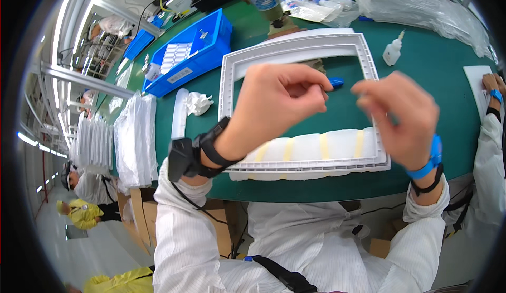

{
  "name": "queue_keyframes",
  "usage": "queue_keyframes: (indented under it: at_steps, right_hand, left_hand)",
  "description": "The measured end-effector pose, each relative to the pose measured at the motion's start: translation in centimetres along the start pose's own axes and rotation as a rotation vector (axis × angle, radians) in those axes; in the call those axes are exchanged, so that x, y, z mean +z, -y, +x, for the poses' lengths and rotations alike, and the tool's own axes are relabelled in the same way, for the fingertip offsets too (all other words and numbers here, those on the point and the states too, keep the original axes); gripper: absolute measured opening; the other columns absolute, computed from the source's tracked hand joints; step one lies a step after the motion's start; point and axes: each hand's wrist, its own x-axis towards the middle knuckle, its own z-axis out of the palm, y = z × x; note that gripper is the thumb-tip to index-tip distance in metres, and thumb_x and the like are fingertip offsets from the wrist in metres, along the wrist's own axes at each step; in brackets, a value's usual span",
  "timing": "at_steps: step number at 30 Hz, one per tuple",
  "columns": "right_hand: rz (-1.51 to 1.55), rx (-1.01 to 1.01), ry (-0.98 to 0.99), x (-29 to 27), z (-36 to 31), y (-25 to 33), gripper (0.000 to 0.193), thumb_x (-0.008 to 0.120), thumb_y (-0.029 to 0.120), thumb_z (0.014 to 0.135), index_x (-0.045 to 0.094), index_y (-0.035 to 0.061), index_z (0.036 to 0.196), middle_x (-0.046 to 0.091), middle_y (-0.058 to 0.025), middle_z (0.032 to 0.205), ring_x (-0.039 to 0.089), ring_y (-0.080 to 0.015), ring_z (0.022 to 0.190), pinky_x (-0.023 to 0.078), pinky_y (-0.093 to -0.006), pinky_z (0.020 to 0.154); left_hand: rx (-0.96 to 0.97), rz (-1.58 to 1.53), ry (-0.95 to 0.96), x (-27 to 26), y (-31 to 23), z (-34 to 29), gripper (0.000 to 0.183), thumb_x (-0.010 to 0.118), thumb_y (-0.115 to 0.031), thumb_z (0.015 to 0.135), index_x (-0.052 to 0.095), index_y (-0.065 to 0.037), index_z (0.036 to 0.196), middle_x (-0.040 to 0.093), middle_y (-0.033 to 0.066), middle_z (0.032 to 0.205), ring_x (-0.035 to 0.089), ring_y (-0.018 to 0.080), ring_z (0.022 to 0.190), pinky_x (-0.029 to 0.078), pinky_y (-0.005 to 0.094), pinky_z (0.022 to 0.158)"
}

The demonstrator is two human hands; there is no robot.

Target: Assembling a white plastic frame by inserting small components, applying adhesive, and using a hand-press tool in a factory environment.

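A white rectangular plastic frame (227,82) lies on the green table before me. Both my hands are raised over it. My left hand (282,95) is closed in a pinch, thumb against forefinger; whatever may be between the fingertips is too small to make out. Facing it, my right hand (403,116) is blurred, with curled fingers and its thumb and forefinger close together; I cannot see what they hold. Between the hands, a blue pen-like object (336,82) shows behind my left fingertips. White padding with yellow strips (305,146) lies along the frame's near side.
A blue bin (219,34) stands at the back left, near a crumpled white tissue (198,103). Beyond the frame is a green bench press (269,8). A small white bottle (392,53) stands at right. A co-worker's hand (493,83) is at the far right.
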Motion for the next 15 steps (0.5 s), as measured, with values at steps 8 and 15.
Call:
queue_keyframes:
  at_steps: [8,15]
  right_hand:
    - [0.086,0.285,-0.078,-3.3,-2.4,-6.3,0.01,0.067,0.005,0.089,0.07,-0.0004,0.096,0.068,-0.0086,0.083,0.056,-0.0113,0.062,0.043,-0.0238,0.054]
    - [0.38,0.47,-0.04,-1.5,-4.6,-11.2,0.014,0.064,0.01,0.091,0.07,-0.0012,0.098,0.068,-0.0086,0.076,0.058,-0.0115,0.063,0.045,-0.0249,0.057]
  left_hand:
    - [0.293,0.312,0.315,3.3,0.8,6.9,0.016,0.068,-0.003,0.082,0.076,-0.005,0.096,0.067,0.0029,0.081,0.059,0.0092,0.066,0.047,0.0226,0.057]
    - [0.583,0.42,0.462,5.6,2.7,11.2,0.019,0.074,-0.002,0.077,0.077,-0.01,0.094,0.072,0.005,0.084,0.066,0.0186,0.07,0.05,0.0289,0.057]
